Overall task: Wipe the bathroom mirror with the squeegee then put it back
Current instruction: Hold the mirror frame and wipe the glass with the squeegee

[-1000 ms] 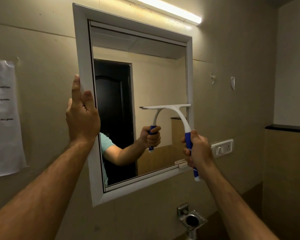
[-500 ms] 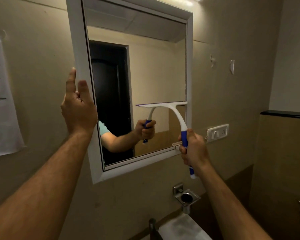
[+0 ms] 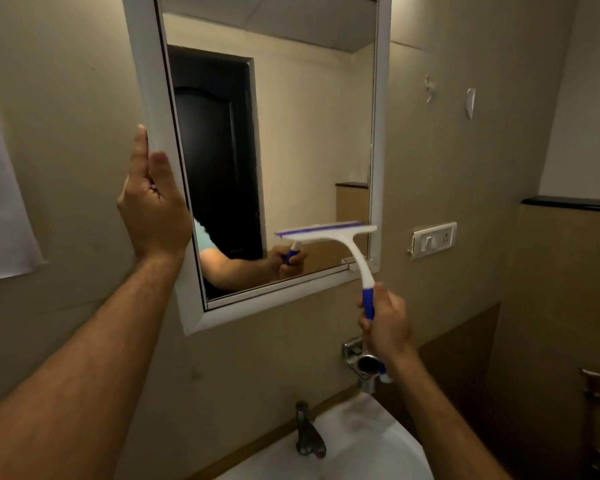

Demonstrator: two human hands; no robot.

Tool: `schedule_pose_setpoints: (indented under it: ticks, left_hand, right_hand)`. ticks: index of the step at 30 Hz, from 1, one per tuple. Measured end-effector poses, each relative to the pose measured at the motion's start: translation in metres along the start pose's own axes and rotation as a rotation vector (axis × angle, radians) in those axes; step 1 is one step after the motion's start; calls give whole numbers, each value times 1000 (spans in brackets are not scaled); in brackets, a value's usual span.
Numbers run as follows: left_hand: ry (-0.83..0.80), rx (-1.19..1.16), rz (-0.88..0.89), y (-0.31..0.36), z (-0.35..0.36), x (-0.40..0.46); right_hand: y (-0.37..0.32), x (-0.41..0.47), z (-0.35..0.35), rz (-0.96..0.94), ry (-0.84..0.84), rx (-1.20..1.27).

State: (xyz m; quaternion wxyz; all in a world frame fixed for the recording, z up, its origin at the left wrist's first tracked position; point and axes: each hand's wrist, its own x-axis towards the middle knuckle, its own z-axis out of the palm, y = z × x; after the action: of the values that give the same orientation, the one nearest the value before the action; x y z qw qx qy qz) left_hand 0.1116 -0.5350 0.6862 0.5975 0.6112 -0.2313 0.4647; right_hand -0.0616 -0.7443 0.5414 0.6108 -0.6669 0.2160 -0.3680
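Bathroom, mid-wipe: my right hand [image 3: 387, 323] clenches blue grip of white T-shaped plastic squeegee [image 3: 336, 239], blade lying level across lower right corner of white-framed wall mirror [image 3: 312, 140], handle slanting down-right toward me. Left hand [image 3: 153, 206], fingers straight, braces mirror's left frame edge. I judge little glass left below blade before bottom frame; right hand nearer.

mirror [image 3: 309, 133]: 1 | squeegee [image 3: 329, 233]: 1 | tap [image 3: 307, 433]: 1 | sink [image 3: 371, 441]: 1
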Motion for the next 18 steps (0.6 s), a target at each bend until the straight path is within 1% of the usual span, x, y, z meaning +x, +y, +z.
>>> schedule_pose_setpoints:
  ticks: [4, 7, 10, 15, 18]
  left_hand:
    - [22, 3, 20, -6, 0, 2]
    - [25, 36, 19, -9, 0, 1]
    - [14, 58, -25, -16, -2, -6]
    - [9, 51, -56, -22, -7, -29]
    - [5, 66, -47, -29, -8, -37]
  right_hand:
    - [-12, 8, 4, -13, 5, 29]
    - [4, 2, 6, 18, 5, 35]
    - [17, -7, 5, 44, -11, 27]
    - [3, -3, 1, -47, -6, -16]
    - [-1, 1, 4, -36, -3, -1]
